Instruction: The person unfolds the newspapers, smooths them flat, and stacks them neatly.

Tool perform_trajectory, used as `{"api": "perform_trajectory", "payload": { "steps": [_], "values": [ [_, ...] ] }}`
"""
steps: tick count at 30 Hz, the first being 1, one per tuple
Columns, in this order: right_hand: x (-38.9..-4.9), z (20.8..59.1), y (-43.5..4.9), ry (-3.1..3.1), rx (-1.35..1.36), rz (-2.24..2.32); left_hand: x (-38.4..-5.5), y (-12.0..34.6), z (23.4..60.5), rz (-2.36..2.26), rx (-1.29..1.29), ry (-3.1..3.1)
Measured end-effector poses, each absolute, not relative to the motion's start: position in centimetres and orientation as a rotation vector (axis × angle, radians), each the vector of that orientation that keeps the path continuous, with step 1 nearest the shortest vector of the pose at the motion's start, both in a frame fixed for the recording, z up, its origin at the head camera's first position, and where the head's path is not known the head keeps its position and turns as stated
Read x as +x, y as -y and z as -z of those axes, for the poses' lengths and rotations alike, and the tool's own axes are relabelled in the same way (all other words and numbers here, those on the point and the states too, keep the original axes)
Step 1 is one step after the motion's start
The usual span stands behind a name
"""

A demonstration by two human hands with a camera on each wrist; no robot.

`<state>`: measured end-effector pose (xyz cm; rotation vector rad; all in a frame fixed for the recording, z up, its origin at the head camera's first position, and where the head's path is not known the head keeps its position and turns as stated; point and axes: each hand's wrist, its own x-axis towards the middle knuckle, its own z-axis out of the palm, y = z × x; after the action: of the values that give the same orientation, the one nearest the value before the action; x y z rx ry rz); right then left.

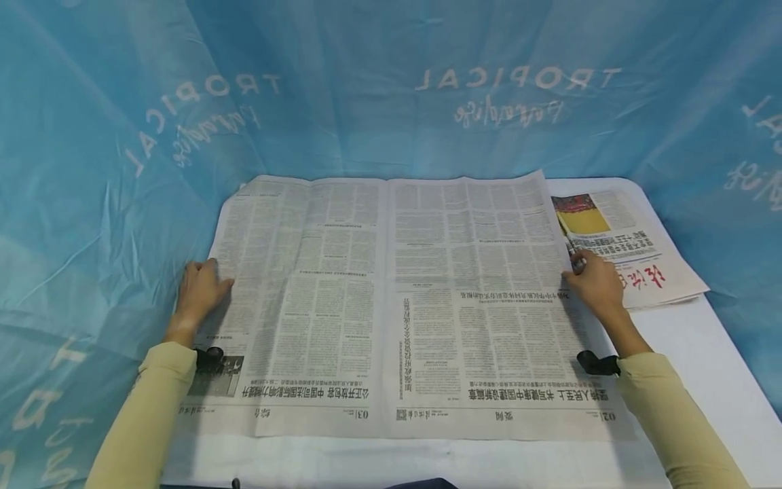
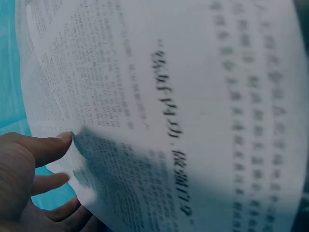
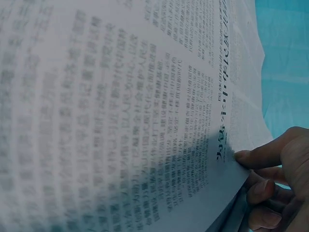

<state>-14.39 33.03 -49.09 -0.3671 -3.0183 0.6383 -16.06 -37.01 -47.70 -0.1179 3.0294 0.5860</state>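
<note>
A large newspaper [image 1: 427,326] lies spread wide over a white table, its centre crease running between two printed pages. My left hand [image 1: 198,292] holds its left edge, the thumb [image 2: 53,147] at the paper's border and the other fingers partly hidden beside and behind it. At the opposite edge my right hand [image 1: 597,285] pinches the sheet, with the thumb [image 3: 258,153] on the printed face and curled fingers below. The paper bulges between the hands in both wrist views. A crease runs down the left page.
A folded newspaper [image 1: 641,251] with red lettering and a colour picture lies at the right, partly beneath the spread sheet. The white table [image 1: 727,367] shows at the right and along the front. Blue printed cloth [image 1: 391,88] hangs behind and at both sides.
</note>
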Motion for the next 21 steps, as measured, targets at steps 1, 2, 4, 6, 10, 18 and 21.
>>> {"api": "perform_trajectory", "payload": {
  "steps": [1, 2, 4, 6, 10, 18, 21],
  "values": [
    [-14.3, 49.1, -33.0, 3.021, -0.368, -0.637, -16.0, 37.1, 47.8, -0.556, -0.09, -3.046],
    [-14.3, 49.1, -33.0, 3.024, -0.367, -0.635, -15.9, 37.2, 48.0, -0.528, -0.066, -3.061],
    [-14.2, 49.0, -32.9, 3.025, -0.362, -0.635, -15.7, 37.3, 48.1, -0.495, -0.043, -3.073],
    [-14.0, 48.9, -32.9, 3.022, -0.359, -0.632, -15.5, 37.4, 48.2, -0.473, -0.04, -3.068],
    [-13.8, 48.7, -33.1, 3.013, -0.373, -0.656, -15.5, 37.4, 48.3, -0.455, -0.076, -3.042],
    [-14.0, 49.3, -33.3, 3.01, -0.383, -0.621, -14.7, 34.4, 47.1, -0.403, 0.119, -3.31],
    [-14.1, 49.5, -33.2, 3.005, -0.381, -0.612, -13.5, 31.5, 46.1, -0.475, 0.308, -3.34]
  ]
}}
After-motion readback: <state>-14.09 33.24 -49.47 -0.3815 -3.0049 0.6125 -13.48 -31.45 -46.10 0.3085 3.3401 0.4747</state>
